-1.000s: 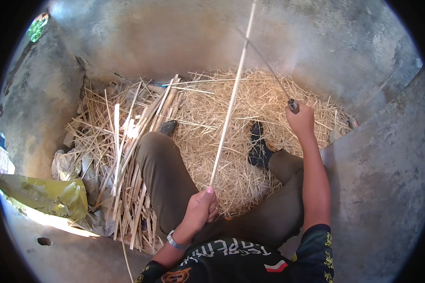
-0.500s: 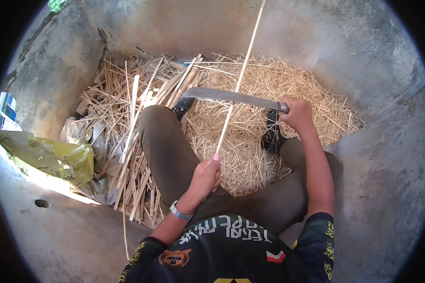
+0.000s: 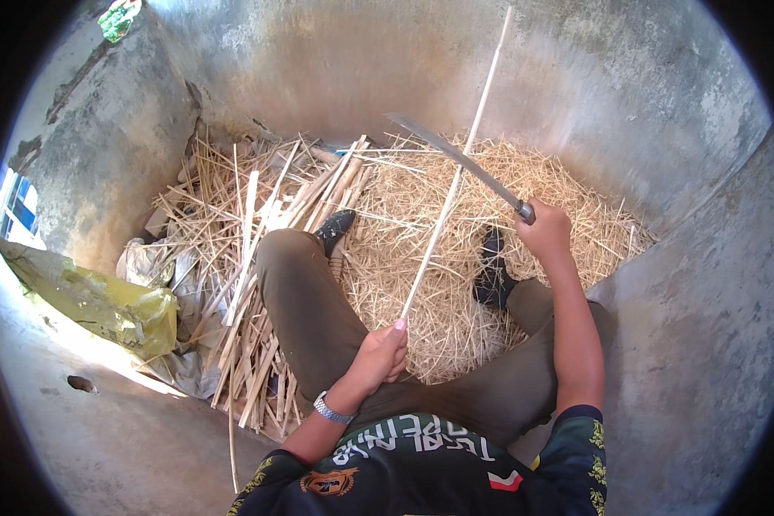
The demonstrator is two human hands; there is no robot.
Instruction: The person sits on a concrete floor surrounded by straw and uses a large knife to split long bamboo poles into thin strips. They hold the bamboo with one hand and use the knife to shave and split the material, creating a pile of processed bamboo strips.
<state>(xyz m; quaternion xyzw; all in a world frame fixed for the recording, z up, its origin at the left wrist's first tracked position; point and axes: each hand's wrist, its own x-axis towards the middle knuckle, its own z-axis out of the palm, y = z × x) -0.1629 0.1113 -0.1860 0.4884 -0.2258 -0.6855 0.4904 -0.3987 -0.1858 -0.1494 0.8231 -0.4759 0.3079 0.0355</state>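
My left hand (image 3: 378,357), with a watch at its wrist, is closed around the lower end of a long, thin, pale bamboo strip (image 3: 433,242). The strip slants up and away to the right, its far end in front of the back wall. My right hand (image 3: 545,229) grips the dark handle of a machete (image 3: 482,174). Its long grey blade points up and left and crosses the strip above its middle. Whether blade and strip touch, I cannot tell.
Straw-like shavings (image 3: 421,335) cover the floor between my legs. Split bamboo pieces (image 3: 254,370) lie piled on the left, beside a yellow plastic sack (image 3: 138,314). Concrete walls (image 3: 335,73) stand around me, and a small hole (image 3: 81,383) shows at lower left.
The machete has tilted, its tip swinging up and away while my right hand sits slightly lower in view. The whole view has shifted, showing more of the strip's far end.
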